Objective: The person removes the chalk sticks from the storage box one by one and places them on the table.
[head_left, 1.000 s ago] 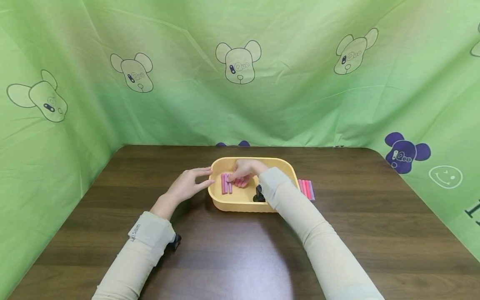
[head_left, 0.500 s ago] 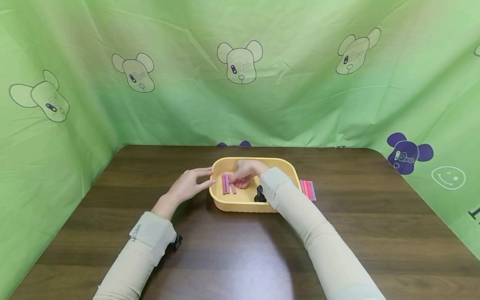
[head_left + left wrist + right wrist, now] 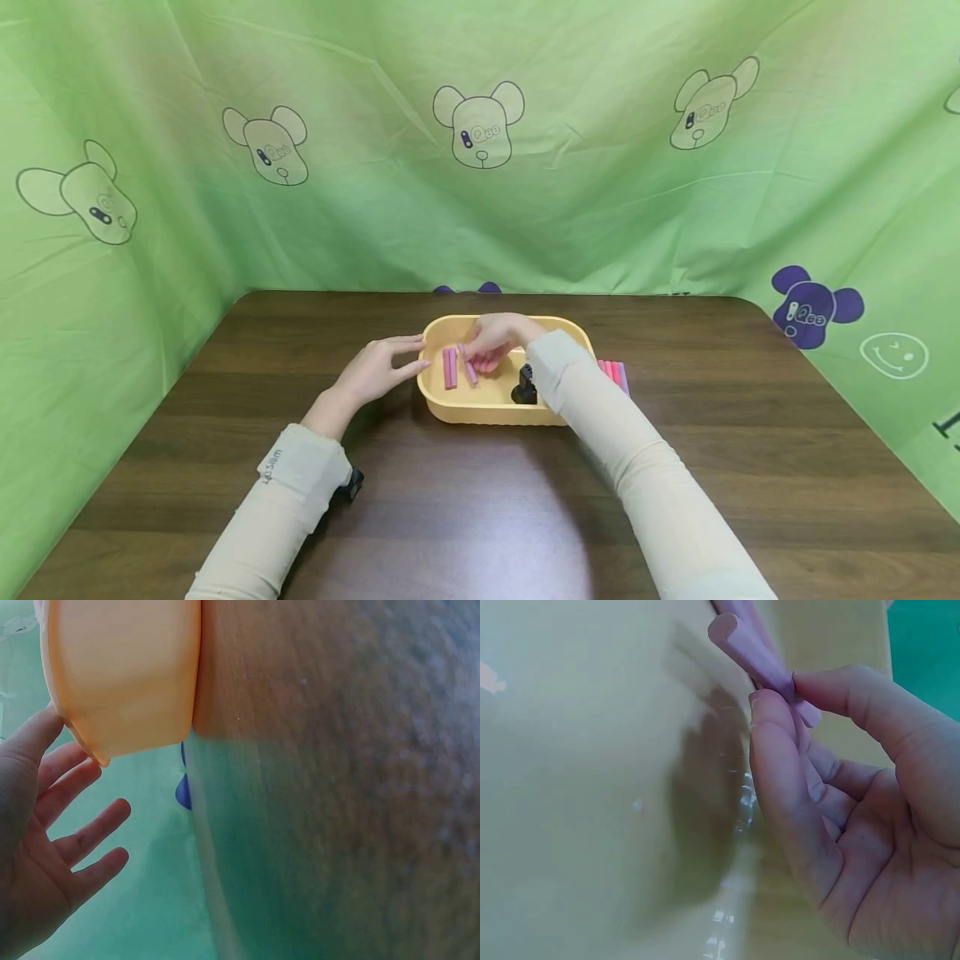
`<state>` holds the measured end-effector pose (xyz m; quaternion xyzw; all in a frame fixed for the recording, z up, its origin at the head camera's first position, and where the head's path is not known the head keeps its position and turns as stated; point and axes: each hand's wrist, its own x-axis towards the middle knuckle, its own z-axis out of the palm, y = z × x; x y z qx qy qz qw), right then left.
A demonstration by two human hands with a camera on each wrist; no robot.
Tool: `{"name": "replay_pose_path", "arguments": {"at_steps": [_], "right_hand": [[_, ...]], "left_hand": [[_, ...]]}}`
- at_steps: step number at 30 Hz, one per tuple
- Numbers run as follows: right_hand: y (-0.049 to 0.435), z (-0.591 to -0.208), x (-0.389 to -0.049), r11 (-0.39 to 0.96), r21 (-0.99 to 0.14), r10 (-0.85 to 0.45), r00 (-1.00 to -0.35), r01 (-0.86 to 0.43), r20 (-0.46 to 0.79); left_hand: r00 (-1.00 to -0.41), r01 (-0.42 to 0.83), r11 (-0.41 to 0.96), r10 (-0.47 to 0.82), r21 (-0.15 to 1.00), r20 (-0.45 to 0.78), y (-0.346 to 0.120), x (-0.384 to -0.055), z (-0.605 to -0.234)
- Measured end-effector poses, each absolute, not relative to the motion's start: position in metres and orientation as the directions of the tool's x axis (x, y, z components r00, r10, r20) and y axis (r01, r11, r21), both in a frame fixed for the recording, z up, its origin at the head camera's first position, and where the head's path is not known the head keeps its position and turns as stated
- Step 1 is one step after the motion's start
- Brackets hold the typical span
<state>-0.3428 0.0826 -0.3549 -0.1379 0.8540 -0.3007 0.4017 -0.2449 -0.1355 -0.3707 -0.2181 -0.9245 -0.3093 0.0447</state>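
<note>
My right hand [image 3: 495,337] is inside the yellow basin [image 3: 480,414]. Between thumb and index finger it pinches a purple chalk-like stick [image 3: 754,656], held tilted in the right wrist view. Two more purple-pink sticks [image 3: 450,368] lie side by side at the basin's left end, just left of the pinched one. My left hand [image 3: 378,367] is at the basin's left rim with fingers spread. In the left wrist view, its thumb and some fingers [image 3: 71,776] touch the rim, while the others extend free. Part of the basin floor is hidden by my right hand and sleeve.
A row of pink, red and purple sticks [image 3: 617,375] lies on the table right of the basin, partly covered by my right sleeve. The brown wooden table [image 3: 420,517] meets a green patterned curtain [image 3: 360,225] behind.
The pinched stick has come away from the two beside it and shifted right, now slanting. My right hand has risen slightly and moved a little right. The left hand has stayed put.
</note>
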Motion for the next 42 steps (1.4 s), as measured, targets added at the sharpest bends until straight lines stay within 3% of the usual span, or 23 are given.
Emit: {"name": "replay_pose_path", "arguments": {"at_steps": [42], "right_hand": [[0.144,-0.311,-0.331,0.687,-0.727,-0.537,-0.684,-0.015,-0.493]], "left_hand": [[-0.900,0.433,0.709,0.378,0.557,0.219,-0.136,-0.245,-0.372]]}}
